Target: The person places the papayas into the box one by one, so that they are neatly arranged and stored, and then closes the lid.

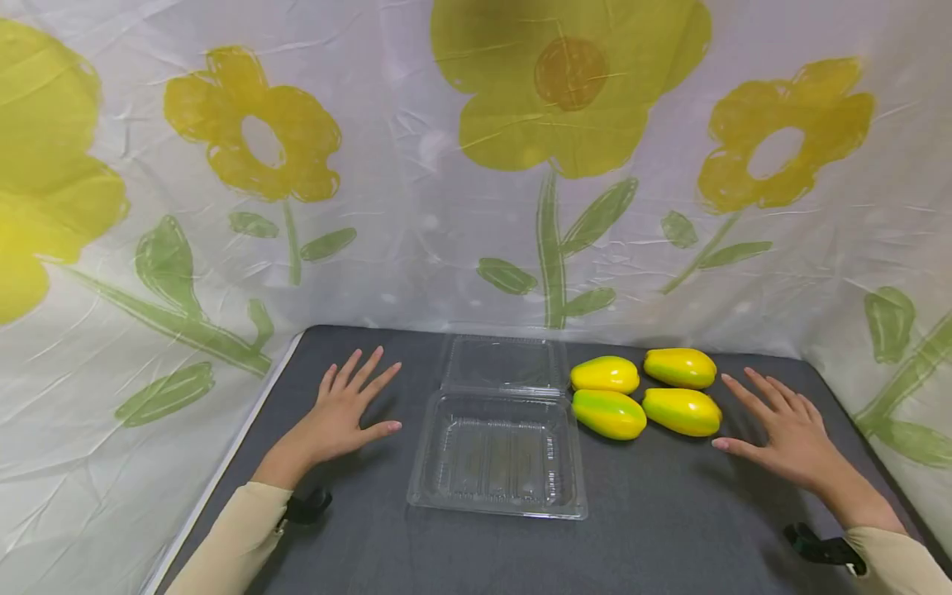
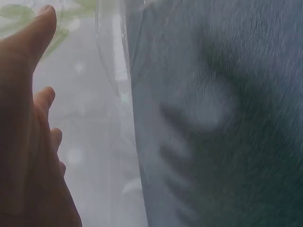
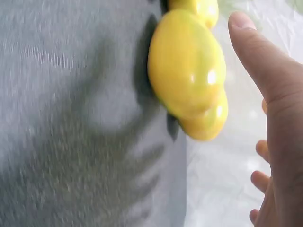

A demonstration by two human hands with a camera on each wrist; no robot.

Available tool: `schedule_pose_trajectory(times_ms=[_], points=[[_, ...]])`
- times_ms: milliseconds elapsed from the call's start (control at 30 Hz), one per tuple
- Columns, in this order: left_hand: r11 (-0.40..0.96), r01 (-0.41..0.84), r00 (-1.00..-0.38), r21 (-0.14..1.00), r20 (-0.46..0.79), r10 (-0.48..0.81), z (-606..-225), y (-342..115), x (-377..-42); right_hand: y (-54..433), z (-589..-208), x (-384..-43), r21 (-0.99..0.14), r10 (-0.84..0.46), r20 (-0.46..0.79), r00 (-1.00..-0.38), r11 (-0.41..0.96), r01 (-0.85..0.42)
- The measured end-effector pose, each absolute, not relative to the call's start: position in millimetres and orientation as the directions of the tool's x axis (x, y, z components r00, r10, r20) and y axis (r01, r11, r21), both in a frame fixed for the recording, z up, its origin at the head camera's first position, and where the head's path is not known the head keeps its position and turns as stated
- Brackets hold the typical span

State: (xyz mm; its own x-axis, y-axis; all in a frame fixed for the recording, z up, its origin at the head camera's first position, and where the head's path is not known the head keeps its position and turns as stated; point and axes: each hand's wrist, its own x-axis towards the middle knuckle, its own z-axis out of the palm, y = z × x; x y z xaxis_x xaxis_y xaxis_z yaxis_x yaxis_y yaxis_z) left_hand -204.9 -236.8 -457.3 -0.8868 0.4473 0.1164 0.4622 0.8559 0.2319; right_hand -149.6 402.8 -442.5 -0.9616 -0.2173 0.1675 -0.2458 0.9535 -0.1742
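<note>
A clear plastic clamshell box (image 1: 498,510) lies open on the dark table, its lid (image 1: 506,364) folded back toward the wall. Just right of it sit several glossy yellow-green fruits that look like papayas, such as the front right papaya (image 1: 683,411) and the front left papaya (image 1: 610,415). My left hand (image 1: 335,421) hovers left of the box, fingers spread and holding nothing. On the other side, my right hand (image 1: 792,442) is spread just right of the papayas, apart from them. The right wrist view shows the nearest papaya (image 3: 187,64) beside the thumb.
A dark grey cloth covers the table (image 1: 669,529). Behind and at both sides hangs a white curtain (image 1: 402,248) printed with yellow flowers. Black wrist straps (image 1: 821,549) sit at both sleeve cuffs.
</note>
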Motion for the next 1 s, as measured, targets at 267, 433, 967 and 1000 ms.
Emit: schedule_pose_trajectory(times_ms=[267, 433, 967, 1000], points=[[0.817, 0.505, -0.863, 0.279, 0.149, 0.483, -463, -223, -184, 376, -446, -148, -0.189, -0.259, 0.238, -0.936, 0.933, -0.306], [0.785, 0.536, -0.843, 0.311, 0.149, 0.516, -468, -214, -174, 354, -447, -149, -0.247, -0.259, 0.28, -0.925, 0.911, -0.33], [0.728, 0.58, -0.81, 0.366, 0.163, 0.563, -478, -202, -158, 303, -461, -168, -0.226, -0.322, 0.388, -0.864, 0.875, -0.428], [0.726, 0.581, -0.809, 0.368, 0.163, 0.565, -478, -202, -157, 301, -462, -169, -0.225, -0.323, 0.392, -0.861, 0.874, -0.431]])
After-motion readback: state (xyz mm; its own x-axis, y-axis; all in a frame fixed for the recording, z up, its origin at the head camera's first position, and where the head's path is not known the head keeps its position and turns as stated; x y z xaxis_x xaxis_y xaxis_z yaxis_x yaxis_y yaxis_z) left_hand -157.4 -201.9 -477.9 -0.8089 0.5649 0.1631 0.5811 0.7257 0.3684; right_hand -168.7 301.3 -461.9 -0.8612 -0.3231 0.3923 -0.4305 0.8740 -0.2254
